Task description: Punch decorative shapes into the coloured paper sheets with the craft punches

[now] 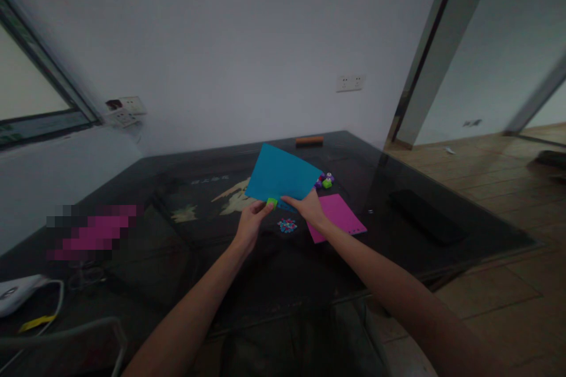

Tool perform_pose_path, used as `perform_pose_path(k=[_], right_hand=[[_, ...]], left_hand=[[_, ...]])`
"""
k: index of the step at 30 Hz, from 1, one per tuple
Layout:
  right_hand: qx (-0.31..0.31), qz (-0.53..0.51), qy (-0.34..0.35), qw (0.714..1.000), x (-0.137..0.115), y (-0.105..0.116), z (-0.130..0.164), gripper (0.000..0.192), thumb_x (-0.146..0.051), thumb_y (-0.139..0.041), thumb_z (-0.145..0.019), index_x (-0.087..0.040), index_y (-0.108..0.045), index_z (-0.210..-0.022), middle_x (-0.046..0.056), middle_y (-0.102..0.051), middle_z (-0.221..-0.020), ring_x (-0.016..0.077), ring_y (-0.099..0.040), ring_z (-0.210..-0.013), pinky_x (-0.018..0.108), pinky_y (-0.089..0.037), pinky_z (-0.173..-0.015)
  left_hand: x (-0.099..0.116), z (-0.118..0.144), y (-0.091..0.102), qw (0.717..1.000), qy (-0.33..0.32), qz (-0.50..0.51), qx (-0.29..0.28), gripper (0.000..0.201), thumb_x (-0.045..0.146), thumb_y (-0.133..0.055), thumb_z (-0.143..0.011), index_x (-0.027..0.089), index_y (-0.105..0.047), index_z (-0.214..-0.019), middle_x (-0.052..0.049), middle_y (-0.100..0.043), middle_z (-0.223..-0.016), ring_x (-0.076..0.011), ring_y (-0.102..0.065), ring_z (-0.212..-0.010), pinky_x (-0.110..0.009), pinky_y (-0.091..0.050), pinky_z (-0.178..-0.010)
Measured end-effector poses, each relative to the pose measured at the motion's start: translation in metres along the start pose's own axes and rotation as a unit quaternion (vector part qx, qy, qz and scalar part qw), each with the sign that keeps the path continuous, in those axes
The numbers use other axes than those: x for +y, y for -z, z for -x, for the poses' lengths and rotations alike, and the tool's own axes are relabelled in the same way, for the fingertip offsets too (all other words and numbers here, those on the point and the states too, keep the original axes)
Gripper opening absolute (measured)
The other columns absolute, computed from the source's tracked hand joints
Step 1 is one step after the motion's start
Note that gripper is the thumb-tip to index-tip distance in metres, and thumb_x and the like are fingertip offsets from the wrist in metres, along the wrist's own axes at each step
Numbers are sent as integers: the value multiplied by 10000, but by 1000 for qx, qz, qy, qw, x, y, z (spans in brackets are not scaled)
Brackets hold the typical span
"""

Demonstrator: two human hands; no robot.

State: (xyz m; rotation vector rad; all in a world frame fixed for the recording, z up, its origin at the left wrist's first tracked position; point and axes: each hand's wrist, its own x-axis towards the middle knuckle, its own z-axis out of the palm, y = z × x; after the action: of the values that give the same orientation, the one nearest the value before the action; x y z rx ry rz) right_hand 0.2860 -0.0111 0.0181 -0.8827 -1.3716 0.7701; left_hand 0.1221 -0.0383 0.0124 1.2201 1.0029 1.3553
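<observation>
Head view looks down along two bare forearms reaching out over a dark glass table (145, 235). Nearest, at the left edge, a white device (15, 293) with a cable lies by a yellow strip (36, 323), and a curved metal chair back (66, 336) shows below them. Farther out, the left hand (250, 224) is closed around a small green punch (272, 202), pinched against the lower edge of a blue paper sheet (280, 177). The right hand (309, 209) grips the same lower edge just beside it, fingers curled under the sheet, which is held tilted up above the table. Between the hands, on the glass, sits a little heap of coloured paper bits (287, 225). A pink paper sheet (338, 217) lies flat just right of the right wrist. Beyond the blue sheet's right corner are a few small punches (326, 181), purple and green. At the table's far edge rests an orange bar (309, 140), and on the white wall behind are wall sockets (351, 82).
</observation>
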Motion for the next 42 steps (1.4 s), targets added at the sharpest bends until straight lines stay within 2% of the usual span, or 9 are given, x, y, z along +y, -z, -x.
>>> perform_pose_path(k=[19,24,30,42], right_hand=[[20,-7,-42,999,-7,-3,3,545,-284,-769,-562,-135,-625,-1066,122,-676,-1054,257,-642,-972,428,-459,-950],[14,-8,-51,999,-8,-3,4,495,-290,-769,-563,-146,-646,-1019,110,-694,-1005,257,-654,-936,423,-472,-934],[5,-18,-45,999,-6,-3,3,551,-294,-760,-581,-146,-617,-1093,112,-690,-1019,252,-656,-933,426,-471,-932],[20,-4,-46,999,-1,-2,1,591,-313,-765,-566,-129,-602,-1103,126,-687,-1020,251,-655,-934,428,-476,-914]], left_hand=[[-1,3,-3,999,-33,-15,22,266,370,-732,-644,141,-694,-773,-48,-694,-809,-196,-601,-803,-306,-427,-789],[-5,1,-3,999,-32,-3,21,276,363,-728,-653,141,-705,-815,-63,-703,-866,-206,-610,-837,-319,-428,-818],[-8,-1,-2,999,-31,4,26,255,352,-740,-637,150,-712,-789,-57,-707,-831,-199,-619,-808,-315,-434,-802],[-7,-2,-3,1000,-20,7,5,270,357,-730,-649,145,-705,-815,-68,-702,-846,-207,-618,-839,-332,-427,-840]])
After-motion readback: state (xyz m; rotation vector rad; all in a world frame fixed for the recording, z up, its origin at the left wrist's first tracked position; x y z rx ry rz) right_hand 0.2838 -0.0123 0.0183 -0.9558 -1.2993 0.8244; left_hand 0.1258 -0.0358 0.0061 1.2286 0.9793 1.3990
